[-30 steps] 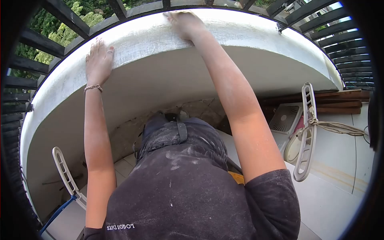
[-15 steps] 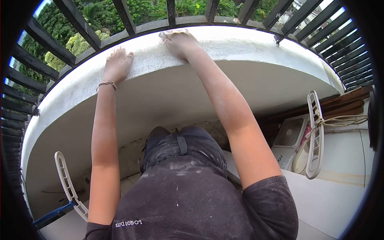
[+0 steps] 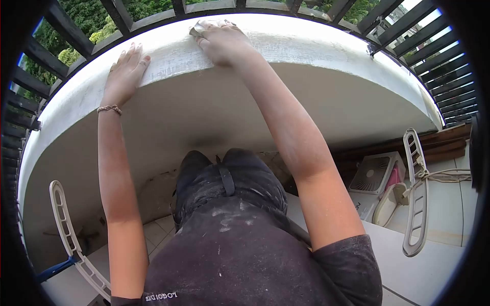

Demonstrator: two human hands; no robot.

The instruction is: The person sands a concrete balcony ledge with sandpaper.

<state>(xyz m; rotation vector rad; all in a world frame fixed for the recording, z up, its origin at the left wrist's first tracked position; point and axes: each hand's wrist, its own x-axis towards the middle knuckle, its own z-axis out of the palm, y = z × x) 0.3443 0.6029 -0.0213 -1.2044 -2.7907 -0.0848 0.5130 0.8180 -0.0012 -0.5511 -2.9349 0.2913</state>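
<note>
A curved white wall top (image 3: pixel 301 48) with patchy, scuffed paint runs across the view in front of me. My left hand (image 3: pixel 125 75) lies flat on its edge, fingers stretched out, and holds nothing. A braided bracelet circles that wrist. Farther right, my right hand (image 3: pixel 224 46) presses down on the same ledge with the fingers curled over a folded pale sheet that looks like sandpaper (image 3: pixel 195 30). Only the sheet's edge shows beside the thumb; the rest is under the hand. Pale dust coats both hands and forearms.
Dark metal railing bars (image 3: pixel 240 4) rise behind the ledge, with greenery beyond. Pale slotted plastic pieces stand low at the left (image 3: pixel 64 214) and right (image 3: pixel 417 194). A boxed fan (image 3: pixel 371 172) and brown lengths of material (image 3: pixel 444 148) lie at right.
My left hand appears farther left and slightly lower along the ledge. My right hand, still gripping the sandpaper, has shifted slightly left and up in view. The camera view has also shifted.
</note>
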